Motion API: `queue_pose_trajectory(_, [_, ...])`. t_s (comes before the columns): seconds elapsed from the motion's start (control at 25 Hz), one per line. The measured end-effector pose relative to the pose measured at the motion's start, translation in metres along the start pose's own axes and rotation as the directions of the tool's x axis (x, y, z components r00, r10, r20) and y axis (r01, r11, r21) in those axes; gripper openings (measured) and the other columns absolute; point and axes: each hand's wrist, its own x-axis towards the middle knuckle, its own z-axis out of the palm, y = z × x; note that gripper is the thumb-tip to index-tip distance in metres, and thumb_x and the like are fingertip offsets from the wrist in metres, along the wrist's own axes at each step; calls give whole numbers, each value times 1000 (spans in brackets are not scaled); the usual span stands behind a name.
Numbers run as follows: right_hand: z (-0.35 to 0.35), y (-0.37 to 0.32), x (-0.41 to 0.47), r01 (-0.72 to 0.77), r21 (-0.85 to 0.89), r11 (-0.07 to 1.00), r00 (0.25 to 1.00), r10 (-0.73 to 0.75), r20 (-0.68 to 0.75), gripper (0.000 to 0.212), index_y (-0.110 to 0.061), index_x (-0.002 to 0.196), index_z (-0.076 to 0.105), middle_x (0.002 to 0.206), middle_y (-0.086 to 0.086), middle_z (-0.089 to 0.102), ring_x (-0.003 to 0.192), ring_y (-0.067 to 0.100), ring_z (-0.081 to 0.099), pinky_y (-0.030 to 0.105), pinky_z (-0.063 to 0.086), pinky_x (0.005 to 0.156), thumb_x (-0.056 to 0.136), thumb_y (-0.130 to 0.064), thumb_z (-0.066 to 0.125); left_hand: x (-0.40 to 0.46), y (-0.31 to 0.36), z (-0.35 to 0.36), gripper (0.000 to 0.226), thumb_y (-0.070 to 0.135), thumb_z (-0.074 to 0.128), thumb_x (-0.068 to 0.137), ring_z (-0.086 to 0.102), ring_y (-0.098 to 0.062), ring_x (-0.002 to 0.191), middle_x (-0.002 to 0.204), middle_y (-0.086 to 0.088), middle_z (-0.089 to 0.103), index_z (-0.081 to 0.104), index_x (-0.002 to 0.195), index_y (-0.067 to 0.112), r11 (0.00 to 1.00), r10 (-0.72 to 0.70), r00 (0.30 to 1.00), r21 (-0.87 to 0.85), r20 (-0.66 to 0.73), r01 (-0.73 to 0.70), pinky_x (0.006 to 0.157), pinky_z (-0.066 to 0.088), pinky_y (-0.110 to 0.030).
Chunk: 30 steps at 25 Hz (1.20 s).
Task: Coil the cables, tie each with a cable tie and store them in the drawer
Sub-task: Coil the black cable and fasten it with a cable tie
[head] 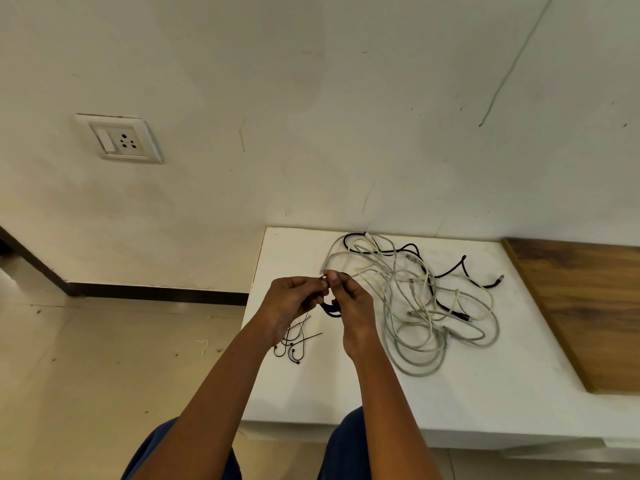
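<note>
A tangle of grey, white and black cables [415, 296] lies on the white tabletop [485, 375]. My left hand [291, 303] and my right hand [349, 306] meet above the table's left part, fingertips together. Both pinch a small coiled black cable [330, 310], whose loop hangs between the palms; a grey cable end sits at the fingertips. Several black cable ties [294, 344] lie on the table under my left wrist. The drawer is not visible.
A wooden panel [581, 306] adjoins the white top on the right. The wall stands right behind the table, with a socket plate [119, 138] at left. Tiled floor [104, 358] lies to the left, with a small white scrap on it.
</note>
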Motion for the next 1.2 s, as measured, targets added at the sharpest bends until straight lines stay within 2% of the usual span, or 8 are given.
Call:
queue_pose_trajectory(0.16, [2, 0, -2, 100, -14, 995, 994, -99, 45, 19, -26, 87, 74, 97, 6, 66, 79, 4, 56, 7, 44, 66, 86, -11, 62, 1, 0, 2, 13, 15, 68, 83, 56, -6, 50, 54, 0, 63, 73, 74, 6, 996, 53, 989, 72, -137, -43, 57, 49, -14])
queue_pose_trajectory(0.24, [1, -1, -1, 142, -49, 989, 990, -141, 27, 21, -28, 82, 73, 88, 5, 58, 67, 4, 48, 7, 42, 61, 84, -9, 64, 1, 1, 1, 15, 17, 68, 84, 58, -4, 50, 54, 3, 64, 71, 71, 10, 990, 91, 983, 126, -159, -71, 56, 50, -13])
queue_pose_trajectory(0.4, [2, 1, 1, 152, -75, 986, 984, -158, -81, 15, -30, 79, 71, 70, -13, 48, 60, 3, 39, 12, 41, 61, 84, -17, 68, -1, 3, 1, 13, 20, 65, 86, 60, -4, 53, 61, 6, 67, 73, 76, 16, 985, 102, 994, 141, -40, -95, 58, 51, -12])
queue_pose_trajectory(0.52, [1, 0, 2, 121, 13, 993, 979, -117, -168, 4, -24, 82, 72, 75, 3, 52, 67, 9, 44, 5, 40, 57, 84, -22, 69, -3, 4, 1, 15, 18, 61, 89, 64, -4, 57, 67, 7, 71, 73, 80, 22, 975, 100, 995, 196, 22, -103, 59, 50, -11])
queue_pose_trajectory(0.64, [2, 0, 1, 91, 25, 995, 983, -86, -160, 2, -19, 82, 71, 70, 5, 50, 57, 1, 49, 4, 40, 52, 83, -20, 70, -4, 3, 2, 9, 18, 64, 88, 66, -6, 62, 73, 5, 72, 73, 87, 19, 962, 139, 990, 234, 31, -142, 62, 50, -12])
queue_pose_trajectory(0.76, [3, -1, 0, 82, 35, 996, 991, -78, -106, 3, -20, 81, 71, 73, 3, 52, 65, 5, 51, 10, 45, 55, 83, -20, 69, -5, 1, 6, 10, 17, 67, 85, 67, -11, 64, 78, -4, 72, 73, 92, 16, 967, 174, 985, 185, 6, -172, 65, 53, -15])
queue_pose_trajectory(1.04, [3, -3, -1, 98, 84, 992, 995, -95, -42, 11, -23, 81, 72, 76, 5, 55, 74, 15, 53, 13, 48, 58, 85, -15, 66, -6, -4, 16, 9, 10, 70, 82, 67, -10, 59, 62, 0, 69, 72, 91, 9, 993, 109, 986, -21, -125, -113, 64, 54, -15])
queue_pose_trajectory(1.2, [1, -1, 0, 135, 146, 980, 990, -141, 31, 35, -24, 101, 68, 79, -5, 60, 66, 6, 52, 16, 45, 58, 78, -6, 48, -6, -2, 18, 7, 12, 71, 81, 61, -8, 51, 64, -4, 70, 73, 84, 6, 996, 77, 980, -18, -181, -82, 57, 50, -15])
